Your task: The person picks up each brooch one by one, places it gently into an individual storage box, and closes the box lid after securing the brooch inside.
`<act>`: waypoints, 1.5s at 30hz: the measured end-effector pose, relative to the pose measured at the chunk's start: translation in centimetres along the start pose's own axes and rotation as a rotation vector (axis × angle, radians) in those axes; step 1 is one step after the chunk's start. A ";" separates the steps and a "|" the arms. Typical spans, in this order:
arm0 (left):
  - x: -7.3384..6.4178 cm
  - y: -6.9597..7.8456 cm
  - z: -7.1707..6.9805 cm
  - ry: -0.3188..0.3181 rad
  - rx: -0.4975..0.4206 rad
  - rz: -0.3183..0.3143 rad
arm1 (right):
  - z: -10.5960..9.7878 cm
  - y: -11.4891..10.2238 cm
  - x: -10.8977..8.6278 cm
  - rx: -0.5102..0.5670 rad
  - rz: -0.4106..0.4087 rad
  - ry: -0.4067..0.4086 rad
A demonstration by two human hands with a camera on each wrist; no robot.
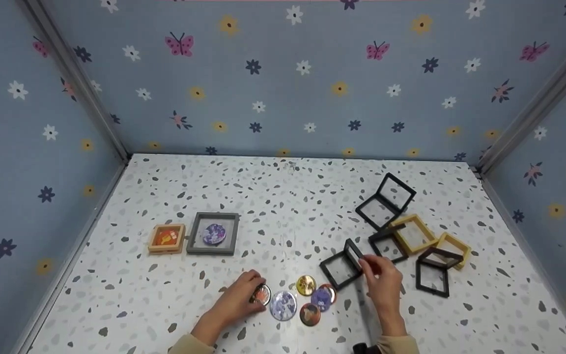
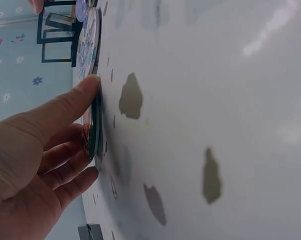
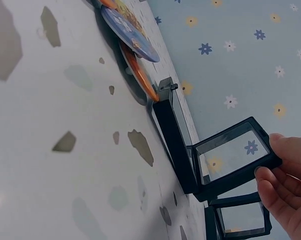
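Observation:
My left hand point(image 1: 238, 301) holds a round orange-and-black pin badge point(image 1: 262, 295) by its edge, low at the table surface. The left wrist view shows the thumb on one side of the badge point(image 2: 92, 127) and the fingers on the other. My right hand point(image 1: 383, 282) pinches the raised half of a black hinged display frame point(image 1: 338, 271), whose other half lies on the table. Between the hands lie a large lilac-and-white badge point(image 1: 283, 306), a yellow badge point(image 1: 306, 285), a purple badge point(image 1: 321, 299) overlapping a red-rimmed one point(image 1: 331, 292), and a dark orange badge point(image 1: 310, 314).
On the left stand a small orange frame point(image 1: 167, 239) with an orange picture inside and a grey frame point(image 1: 212, 215) holding a purple badge point(image 1: 214, 234). Several black and yellow frames, including an unfolded black one point(image 1: 380, 210) and a yellow one point(image 1: 414, 234), cluster on the right. Patterned panels point(image 1: 283, 78) enclose the speckled table.

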State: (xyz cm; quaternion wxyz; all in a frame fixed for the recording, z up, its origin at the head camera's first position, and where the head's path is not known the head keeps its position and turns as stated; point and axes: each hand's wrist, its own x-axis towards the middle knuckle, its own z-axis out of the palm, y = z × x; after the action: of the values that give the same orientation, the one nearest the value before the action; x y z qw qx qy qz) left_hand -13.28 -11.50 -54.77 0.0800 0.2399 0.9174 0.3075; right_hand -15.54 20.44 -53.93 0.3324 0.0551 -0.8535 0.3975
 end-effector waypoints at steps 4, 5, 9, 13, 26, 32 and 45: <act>-0.1 0.1 0.1 0.008 -0.019 0.002 | 0.0 0.1 -0.1 -0.005 0.002 0.003; -0.1 0.2 0.2 0.011 -0.016 0.003 | 0.0 0.1 -0.1 -0.006 0.001 0.003; -0.2 0.3 0.3 0.029 0.009 0.005 | 0.1 0.1 -0.2 -0.005 0.004 0.000; -0.1 0.4 0.3 0.063 0.025 -0.009 | 0.0 0.1 -0.1 -0.002 0.009 0.000; 1.3 2.8 1.1 0.276 0.041 -0.017 | 0.0 0.1 0.0 0.020 0.015 0.000; 2.7 4.6 1.9 0.340 0.026 -0.009 | 0.0 0.1 0.0 0.016 0.019 0.001; 5.7 7.7 3.3 0.346 -0.021 0.080 | -0.1 -0.1 0.0 0.012 0.024 -0.005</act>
State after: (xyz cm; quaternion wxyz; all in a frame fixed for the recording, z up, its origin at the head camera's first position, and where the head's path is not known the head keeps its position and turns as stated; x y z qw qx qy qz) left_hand -14.28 -1.58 -52.76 -0.0888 0.2191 0.9039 0.3564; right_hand -15.48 20.45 -53.87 0.3251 0.0478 -0.8525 0.4065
